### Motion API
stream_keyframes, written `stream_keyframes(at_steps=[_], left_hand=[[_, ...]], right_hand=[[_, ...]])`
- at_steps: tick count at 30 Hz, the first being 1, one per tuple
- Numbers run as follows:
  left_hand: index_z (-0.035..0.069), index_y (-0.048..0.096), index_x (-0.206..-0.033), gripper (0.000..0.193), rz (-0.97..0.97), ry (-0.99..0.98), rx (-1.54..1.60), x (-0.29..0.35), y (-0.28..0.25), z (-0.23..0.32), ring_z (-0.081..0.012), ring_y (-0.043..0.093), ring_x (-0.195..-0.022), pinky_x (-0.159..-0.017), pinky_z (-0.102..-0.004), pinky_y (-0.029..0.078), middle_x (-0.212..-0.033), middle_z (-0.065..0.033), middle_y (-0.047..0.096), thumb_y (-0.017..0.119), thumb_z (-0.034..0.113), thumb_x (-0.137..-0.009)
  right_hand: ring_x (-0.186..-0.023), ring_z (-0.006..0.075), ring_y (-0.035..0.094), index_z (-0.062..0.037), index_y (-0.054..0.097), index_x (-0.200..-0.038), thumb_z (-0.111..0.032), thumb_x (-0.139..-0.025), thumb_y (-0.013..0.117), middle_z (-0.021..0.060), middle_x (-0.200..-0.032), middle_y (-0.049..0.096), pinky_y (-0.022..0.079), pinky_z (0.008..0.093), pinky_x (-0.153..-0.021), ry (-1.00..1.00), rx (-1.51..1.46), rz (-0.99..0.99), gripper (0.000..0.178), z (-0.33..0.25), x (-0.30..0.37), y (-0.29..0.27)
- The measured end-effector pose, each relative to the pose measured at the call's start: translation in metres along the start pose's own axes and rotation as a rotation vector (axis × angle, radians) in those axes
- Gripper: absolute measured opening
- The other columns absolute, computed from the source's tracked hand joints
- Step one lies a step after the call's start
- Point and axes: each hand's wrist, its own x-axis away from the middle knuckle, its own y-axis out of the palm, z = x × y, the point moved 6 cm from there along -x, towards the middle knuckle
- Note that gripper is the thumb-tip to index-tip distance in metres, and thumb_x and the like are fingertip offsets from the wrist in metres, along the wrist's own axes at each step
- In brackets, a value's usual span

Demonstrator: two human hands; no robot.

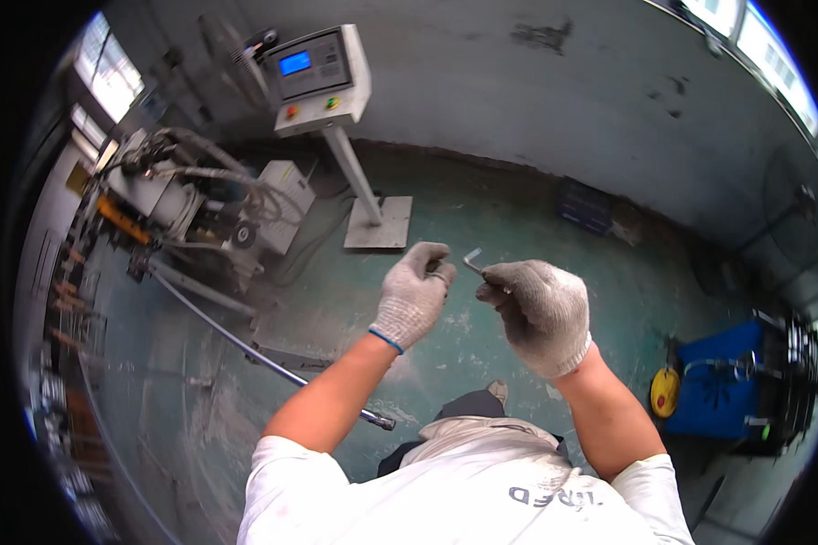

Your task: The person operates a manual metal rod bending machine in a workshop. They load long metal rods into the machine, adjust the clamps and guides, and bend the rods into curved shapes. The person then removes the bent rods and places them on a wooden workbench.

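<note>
Both of my hands wear off-white, soiled work gloves and are raised over the floor in front of my body. In my right hand (541, 313) the fingertips pinch a small L-shaped hex key (472, 261), its bent end pointing up and toward my left hand. My left hand (416, 295), with a blue band at the glove's cuff, is a short gap away from the key. Its fingers are curled in toward the thumb, and whatever may be between them is hidden. Below my left forearm passes a long shiny metal tube (245, 348), which slants from the machine toward me.
A control panel (314, 77) with a blue screen stands on a post and square base plate (379, 222). Left of it is a machine (164, 195) with hoses. To my right sits a blue-topped tool cart (713, 377) with a yellow round object (664, 392). A dark box (586, 207) lies by the wall.
</note>
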Motion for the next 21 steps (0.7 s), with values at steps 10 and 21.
stream_keyframes(at_steps=[10, 21], left_hand=[[0.008, 0.078, -0.12, 0.018, 0.116, 0.234, -0.236, -0.062, 0.003, 0.018, -0.0402, 0.076, -0.103, -0.089, -0.0446, 0.061, -0.114, -0.0221, 0.076, 0.076, 0.014, -0.103], [0.0, 0.074, -0.111, 0.008, 0.661, 0.033, -0.048, -0.098, -0.077, -0.008, -0.0274, 0.075, -0.084, -0.074, -0.0387, 0.058, -0.093, -0.0167, 0.076, 0.069, 0.005, -0.106]], right_hand=[[-0.084, 0.0408, 0.077, -0.0079, 0.078, -0.1, -0.013, -0.095, 0.082, 0.0167, -0.091, 0.078, 0.061, 0.0465, -0.074, 0.005, -0.111, -0.272, 0.008, 0.103, -0.1, 0.063], [-0.089, 0.0402, 0.078, -0.0025, 0.077, -0.12, -0.024, -0.103, 0.081, 0.0193, -0.098, 0.079, 0.063, 0.0446, -0.079, -0.152, -0.628, -0.547, 0.027, 0.112, -0.216, 0.196]])
